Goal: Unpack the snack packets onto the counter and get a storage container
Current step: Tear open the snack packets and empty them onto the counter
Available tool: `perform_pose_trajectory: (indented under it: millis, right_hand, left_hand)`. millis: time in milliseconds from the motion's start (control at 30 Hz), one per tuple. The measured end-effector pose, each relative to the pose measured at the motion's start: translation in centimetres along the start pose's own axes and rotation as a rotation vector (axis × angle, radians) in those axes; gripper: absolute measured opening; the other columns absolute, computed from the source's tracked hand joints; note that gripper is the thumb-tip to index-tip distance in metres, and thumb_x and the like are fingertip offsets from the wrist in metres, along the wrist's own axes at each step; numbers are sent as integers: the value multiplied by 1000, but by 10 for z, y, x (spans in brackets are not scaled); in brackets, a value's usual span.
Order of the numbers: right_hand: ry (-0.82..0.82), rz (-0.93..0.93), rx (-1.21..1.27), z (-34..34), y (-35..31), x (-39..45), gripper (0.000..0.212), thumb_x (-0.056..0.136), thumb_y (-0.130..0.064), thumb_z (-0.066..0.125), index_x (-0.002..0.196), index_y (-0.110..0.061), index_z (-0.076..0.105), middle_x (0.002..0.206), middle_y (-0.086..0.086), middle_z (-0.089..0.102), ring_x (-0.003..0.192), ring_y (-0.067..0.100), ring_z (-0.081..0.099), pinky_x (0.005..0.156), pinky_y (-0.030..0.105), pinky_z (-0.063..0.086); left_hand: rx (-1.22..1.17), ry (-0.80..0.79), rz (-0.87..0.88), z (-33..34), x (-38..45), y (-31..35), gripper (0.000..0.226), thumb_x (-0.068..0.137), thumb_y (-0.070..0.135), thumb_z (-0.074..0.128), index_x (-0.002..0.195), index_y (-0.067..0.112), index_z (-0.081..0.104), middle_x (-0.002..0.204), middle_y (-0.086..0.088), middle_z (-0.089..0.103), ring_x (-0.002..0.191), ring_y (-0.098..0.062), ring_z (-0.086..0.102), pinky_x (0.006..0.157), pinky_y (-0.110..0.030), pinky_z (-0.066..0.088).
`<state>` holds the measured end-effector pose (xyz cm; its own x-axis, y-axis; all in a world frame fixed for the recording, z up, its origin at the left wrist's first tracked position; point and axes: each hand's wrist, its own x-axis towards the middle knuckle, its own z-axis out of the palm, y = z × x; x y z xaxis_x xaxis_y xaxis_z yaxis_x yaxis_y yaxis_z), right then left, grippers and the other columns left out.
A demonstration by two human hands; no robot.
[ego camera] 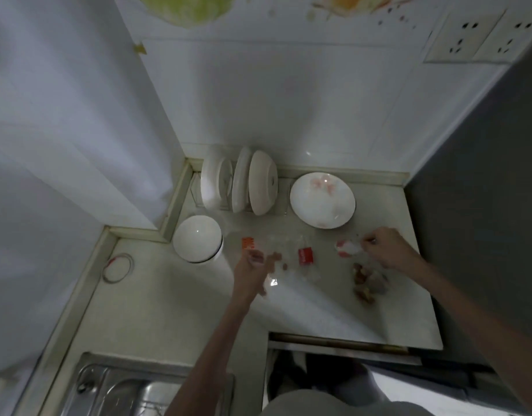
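Along the counter's [156,310] back edge you have plates in a rack [239,181], with a plate [322,199] to their right. A bowl [197,238] sits left; packets [306,255] lie mid-counter; the sink [117,388] fills the front-left corner.

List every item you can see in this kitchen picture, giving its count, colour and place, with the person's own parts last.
Counter: one, pale, fills the middle.
Plates in rack: about four, white, on edge at the back.
Flowered plate: one, white with pink, flat, right of the rack.
Bowl: one, white, left of the packets.
Snack packets: orange, red, red and white, brown in clear wrap, on the counter.
Ring: one, thin, far left.
Sink: one, steel, bottom left.
Wall sockets: two, white, top right.
Left hand: among the clear wrappers; grip blurred.
Right hand: pinching the red and white packet.
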<state>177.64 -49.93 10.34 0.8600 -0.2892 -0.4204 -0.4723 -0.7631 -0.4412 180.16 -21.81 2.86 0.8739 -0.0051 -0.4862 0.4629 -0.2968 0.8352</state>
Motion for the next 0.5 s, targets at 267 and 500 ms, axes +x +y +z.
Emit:
perform_pose_trajectory:
  millis: [267,500]
  right_hand:
    - [-101,18,-51,69,24,39,30,88,1,46,63,-9,33,62,13,29,59,17,27,57,31,16]
    - [-109,65,56,95,21,68,27,93,-2,44,67,-4,51,63,13,48,45,19,44,40,24,38]
  left_hand:
    - [61,79,-147,-11,39,-31,18,87,8,60,105,8,57,66,-1,66,38,-8,60,40,-28,50]
    - [131,98,-188,6,78,-44,19,88,6,56,102,-4,64,66,-11,67,41,-13,63,39,-28,53]
